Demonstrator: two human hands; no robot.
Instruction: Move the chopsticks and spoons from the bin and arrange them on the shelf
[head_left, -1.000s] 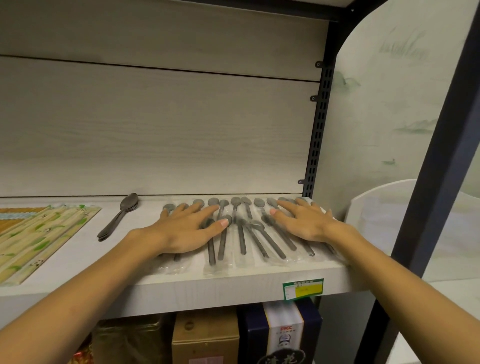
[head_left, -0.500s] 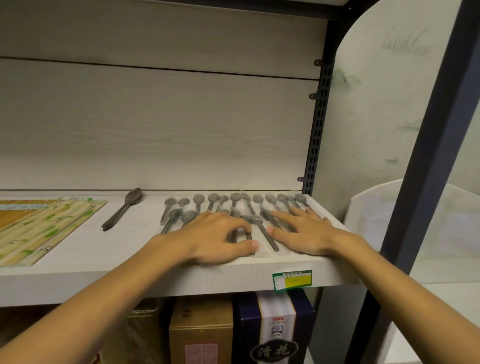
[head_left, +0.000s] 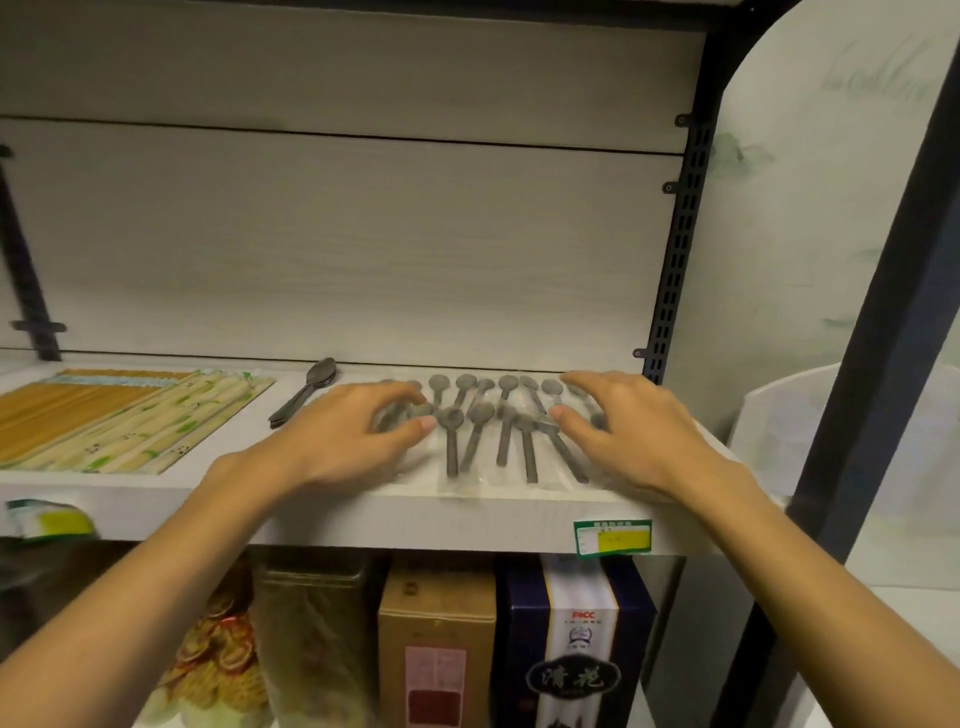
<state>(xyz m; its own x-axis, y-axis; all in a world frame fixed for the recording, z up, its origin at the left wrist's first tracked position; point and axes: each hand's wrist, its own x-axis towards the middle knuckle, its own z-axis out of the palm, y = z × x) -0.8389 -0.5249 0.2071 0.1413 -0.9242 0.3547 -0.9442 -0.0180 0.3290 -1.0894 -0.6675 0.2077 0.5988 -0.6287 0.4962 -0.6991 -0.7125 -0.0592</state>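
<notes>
Head view: both hands over the wrapped spoons (head_left: 488, 431) on the shelf (head_left: 332, 512), right half. Left hand (head_left: 343, 441) spread, fingers slightly bent, resting on the left end of the row; right hand (head_left: 623, 431) arched, fingertips on the right end, holding nothing. Blurred, so exact contact unclear. Chopsticks (head_left: 119, 421) laid flat at left, loose spoon stack (head_left: 304, 392) between. Bin not visible. Step: squaring up the spoon row. Next: light inward nudges, avoiding sliding wrappers off the front edge.
</notes>
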